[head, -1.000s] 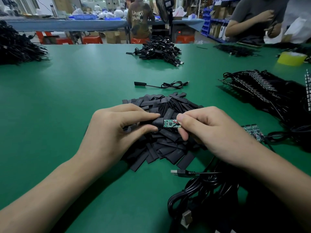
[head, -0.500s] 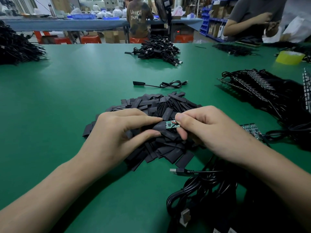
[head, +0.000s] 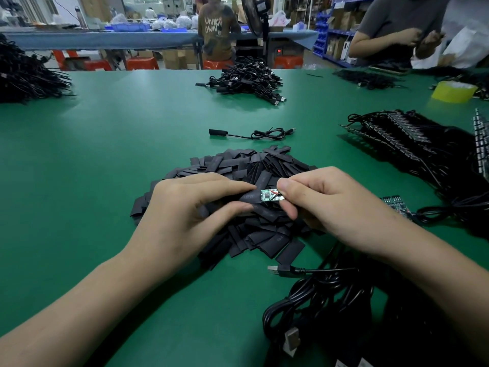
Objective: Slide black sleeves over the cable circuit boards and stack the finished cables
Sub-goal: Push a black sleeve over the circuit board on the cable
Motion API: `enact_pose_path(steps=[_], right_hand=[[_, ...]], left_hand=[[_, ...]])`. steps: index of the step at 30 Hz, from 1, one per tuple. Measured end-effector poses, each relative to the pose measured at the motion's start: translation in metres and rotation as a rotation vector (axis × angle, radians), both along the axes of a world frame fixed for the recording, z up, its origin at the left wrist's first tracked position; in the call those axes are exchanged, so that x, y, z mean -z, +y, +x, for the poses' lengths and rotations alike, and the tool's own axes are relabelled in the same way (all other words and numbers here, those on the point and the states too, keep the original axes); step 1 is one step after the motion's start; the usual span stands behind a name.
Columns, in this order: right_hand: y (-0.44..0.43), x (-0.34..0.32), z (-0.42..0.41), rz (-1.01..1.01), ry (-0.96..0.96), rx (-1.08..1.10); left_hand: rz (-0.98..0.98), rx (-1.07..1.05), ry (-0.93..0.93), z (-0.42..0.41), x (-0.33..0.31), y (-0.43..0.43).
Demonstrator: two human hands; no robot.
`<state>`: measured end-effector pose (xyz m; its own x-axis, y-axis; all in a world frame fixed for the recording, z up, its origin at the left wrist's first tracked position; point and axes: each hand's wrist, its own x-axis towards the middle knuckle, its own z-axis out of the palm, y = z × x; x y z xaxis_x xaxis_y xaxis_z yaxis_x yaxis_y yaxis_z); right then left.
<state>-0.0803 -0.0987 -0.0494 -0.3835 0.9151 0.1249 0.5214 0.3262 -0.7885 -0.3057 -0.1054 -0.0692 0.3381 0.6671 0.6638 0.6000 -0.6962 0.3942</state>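
The left hand [head: 185,207] and right hand [head: 330,207] are holding one sleeve [head: 250,197] and one circuit board [head: 271,195]; one sleeve heap [head: 264,160], one lone cable [head: 254,134] and one yellow tape roll [head: 453,91] are lying nearby.

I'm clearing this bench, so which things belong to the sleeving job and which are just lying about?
Job: left hand pinching a black sleeve; right hand pinching the circuit board; sleeve pile; waiting boards; sleeved cable.
Lying about: yellow tape roll; fan; red stools.

circuit board [head: 272,195] left end hidden, probably inside sleeve [head: 250,197]; cable bundle [head: 328,303] cut off at bottom edge.
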Motion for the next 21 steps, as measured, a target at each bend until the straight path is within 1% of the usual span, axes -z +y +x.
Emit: enact_pose_path(steps=[4, 8, 11, 16, 18, 21], right_hand=[[0.000, -0.003, 0.003, -0.052, 0.050, 0.001], [-0.001, -0.006, 0.002, -0.065, 0.057, -0.013], [-0.001, -0.005, 0.002, -0.063, 0.061, -0.012], [-0.002, 0.001, -0.004, -0.001, -0.025, -0.039], [-0.002, 0.004, -0.004, 0.011, -0.008, -0.045], [0.000, 0.005, -0.002, 0.104, 0.061, -0.033]], left_hand=[[0.042, 0.005, -0.011, 0.000, 0.000, -0.001], [0.016, 0.010, -0.059, 0.001, 0.000, -0.001], [0.031, -0.002, -0.054, 0.001, 0.001, 0.000], [0.092, 0.009, 0.027, 0.005, 0.003, -0.002], [0.076, 0.006, 0.015, 0.005, 0.003, -0.003], [0.051, -0.017, -0.018, 0.003, 0.002, -0.002]])
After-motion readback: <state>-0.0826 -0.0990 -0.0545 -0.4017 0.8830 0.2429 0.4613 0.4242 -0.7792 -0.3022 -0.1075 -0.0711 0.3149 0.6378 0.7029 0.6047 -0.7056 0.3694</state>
